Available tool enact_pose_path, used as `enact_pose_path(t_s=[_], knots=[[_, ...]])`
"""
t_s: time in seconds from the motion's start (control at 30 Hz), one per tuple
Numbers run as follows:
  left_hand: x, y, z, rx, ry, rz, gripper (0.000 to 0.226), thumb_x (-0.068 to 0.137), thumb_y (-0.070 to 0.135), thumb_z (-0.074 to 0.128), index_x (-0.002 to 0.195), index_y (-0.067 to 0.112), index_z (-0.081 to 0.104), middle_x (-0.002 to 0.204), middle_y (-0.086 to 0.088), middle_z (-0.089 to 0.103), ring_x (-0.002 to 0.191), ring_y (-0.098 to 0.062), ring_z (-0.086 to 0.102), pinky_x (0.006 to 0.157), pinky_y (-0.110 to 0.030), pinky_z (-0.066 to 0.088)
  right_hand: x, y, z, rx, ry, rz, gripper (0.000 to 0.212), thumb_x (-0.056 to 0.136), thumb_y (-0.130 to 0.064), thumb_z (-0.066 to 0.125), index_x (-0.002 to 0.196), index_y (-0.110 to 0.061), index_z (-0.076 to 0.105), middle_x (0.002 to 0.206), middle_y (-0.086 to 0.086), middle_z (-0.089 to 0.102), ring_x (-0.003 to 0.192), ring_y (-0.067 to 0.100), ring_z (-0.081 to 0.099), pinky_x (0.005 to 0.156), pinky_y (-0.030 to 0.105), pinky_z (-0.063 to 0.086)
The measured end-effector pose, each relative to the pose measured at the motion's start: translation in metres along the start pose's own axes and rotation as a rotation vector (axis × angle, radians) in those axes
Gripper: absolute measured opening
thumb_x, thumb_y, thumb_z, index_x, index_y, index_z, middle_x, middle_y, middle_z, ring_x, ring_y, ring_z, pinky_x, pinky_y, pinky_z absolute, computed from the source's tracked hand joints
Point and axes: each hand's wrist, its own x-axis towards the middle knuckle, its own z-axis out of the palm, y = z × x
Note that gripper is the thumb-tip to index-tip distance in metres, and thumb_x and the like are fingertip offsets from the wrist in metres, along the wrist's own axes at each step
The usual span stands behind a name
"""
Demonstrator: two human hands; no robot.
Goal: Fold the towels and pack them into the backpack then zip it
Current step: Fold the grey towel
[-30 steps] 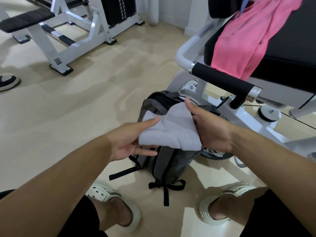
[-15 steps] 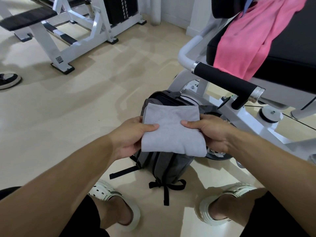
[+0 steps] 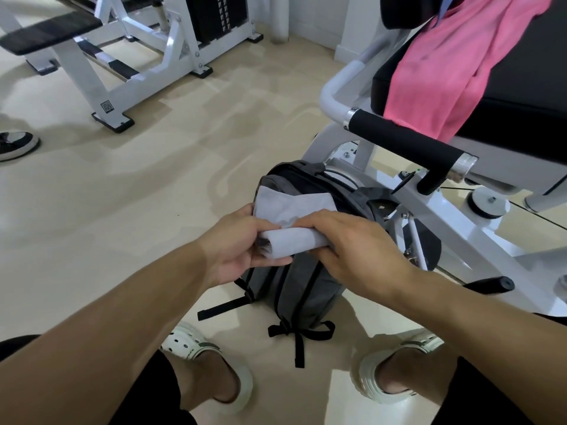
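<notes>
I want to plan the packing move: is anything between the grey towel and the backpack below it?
Nothing visible: both hands hold the grey towel directly above the backpack; whether its top is open cannot be told.

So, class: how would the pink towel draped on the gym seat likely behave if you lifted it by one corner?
Probably floppy: the pink towel hangs in soft folds over the seat. Likely light for its size, as it looks thin. It may slide off easily, since its end dangles free past the seat's edge.

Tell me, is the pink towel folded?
No. The pink towel hangs loose and unfolded over the black seat.
</notes>
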Motion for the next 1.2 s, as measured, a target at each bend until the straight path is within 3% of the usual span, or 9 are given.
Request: enact_pose_path(t_s=[0.23, 0.4, 0.47, 0.57, 0.63, 0.77, 0.9, 1.03, 1.2], knots=[[-0.008, 0.004, 0.007, 0.064, -0.042, 0.099, 0.051, 0.090, -0.012, 0.035, 0.117, 0.018, 0.067, 0.097, -0.005, 0.071, 0.071, -0.012, 0.066, 0.056, -0.021, 0.053, 0.009, 0.003, -0.018, 0.397, -0.334, 0.195, 0.024, 0.100, -0.040, 0.061, 0.124, -0.039, 0.060, 0.104, -0.018, 0.068, 0.096, -0.001, 0.063, 0.079, 0.018, 0.051], [-0.011, 0.004, 0.008, 0.047, -0.217, 0.140, 0.025, 0.096, 0.032, 0.053, 0.098, 0.019, 0.074, 0.102, -0.006, 0.069, 0.092, -0.018, 0.066, 0.082, -0.034, 0.054, 0.007, 0.008, -0.019, 0.617, -0.291, 0.310, 0.014, 0.098, -0.042, 0.064, 0.110, -0.039, 0.058, 0.105, -0.013, 0.069, 0.098, 0.007, 0.068, 0.088, 0.039, 0.059], [-0.010, 0.002, 0.006, 0.128, -0.245, 0.188, 0.036, 0.083, 0.050, 0.072, 0.104, 0.021, 0.070, 0.108, -0.004, 0.071, 0.096, -0.015, 0.070, 0.082, -0.034, 0.058, 0.008, 0.008, -0.020, 0.650, -0.273, 0.343, 0.016, 0.097, -0.042, 0.066, 0.109, -0.036, 0.057, 0.102, -0.009, 0.070, 0.095, 0.011, 0.069, 0.087, 0.043, 0.060], [-0.007, -0.002, 0.004, 0.224, -0.197, 0.236, 0.068, 0.057, 0.040, 0.088, 0.118, 0.030, 0.059, 0.110, 0.002, 0.071, 0.095, -0.013, 0.072, 0.079, -0.031, 0.058, 0.009, 0.008, -0.021, 0.644, -0.272, 0.333, 0.018, 0.097, -0.039, 0.067, 0.109, -0.031, 0.057, 0.102, -0.003, 0.070, 0.095, 0.019, 0.069, 0.085, 0.046, 0.057], [-0.006, -0.001, 0.003, 0.255, -0.193, 0.244, 0.079, 0.060, 0.032, 0.092, 0.129, 0.043, 0.055, 0.117, -0.002, 0.067, 0.101, -0.016, 0.071, 0.081, -0.030, 0.058, 0.009, 0.008, -0.022, 0.647, -0.301, 0.313, 0.016, 0.097, -0.036, 0.068, 0.108, -0.029, 0.058, 0.101, -0.003, 0.069, 0.095, 0.021, 0.067, 0.083, 0.045, 0.056], [-0.005, -0.001, 0.004, 0.284, -0.196, 0.337, 0.052, 0.071, 0.025, 0.086, 0.119, 0.026, 0.066, 0.102, 0.004, 0.069, 0.094, -0.010, 0.067, 0.074, -0.021, 0.054, 0.010, 0.008, -0.023, 0.639, -0.280, 0.316, 0.017, 0.094, -0.029, 0.073, 0.106, -0.026, 0.062, 0.099, -0.004, 0.071, 0.094, 0.019, 0.068, 0.084, 0.043, 0.056], [-0.004, -0.004, 0.002, 0.383, -0.177, 0.392, 0.039, 0.073, 0.026, 0.086, 0.103, 0.015, 0.064, 0.090, 0.009, 0.066, 0.080, -0.005, 0.063, 0.068, -0.021, 0.052, 0.009, 0.013, -0.023, 0.397, -0.196, 0.280, 0.054, 0.081, -0.043, 0.083, 0.128, -0.037, 0.058, 0.119, -0.017, 0.062, 0.108, -0.001, 0.057, 0.092, 0.024, 0.048], [-0.005, -0.006, 0.001, 0.463, -0.239, 0.402, 0.044, 0.065, 0.037, 0.087, 0.096, 0.018, 0.062, 0.089, 0.002, 0.063, 0.082, -0.010, 0.060, 0.070, -0.025, 0.052, 0.010, 0.010, -0.023, 0.197, -0.315, 0.152, 0.106, 0.076, -0.078, 0.063, 0.161, -0.038, 0.014, 0.163, -0.019, 0.029, 0.149, -0.002, 0.024, 0.124, 0.028, 0.020], [-0.006, -0.006, 0.004, 0.432, -0.252, 0.471, 0.034, 0.074, 0.035, 0.086, 0.091, 0.016, 0.063, 0.095, -0.001, 0.066, 0.087, -0.011, 0.062, 0.073, -0.023, 0.052, 0.010, 0.006, -0.020, 0.221, -0.438, 0.071, 0.097, 0.089, -0.070, 0.057, 0.161, -0.043, -0.001, 0.166, -0.019, 0.024, 0.155, 0.004, 0.016, 0.129, 0.032, -0.002]])
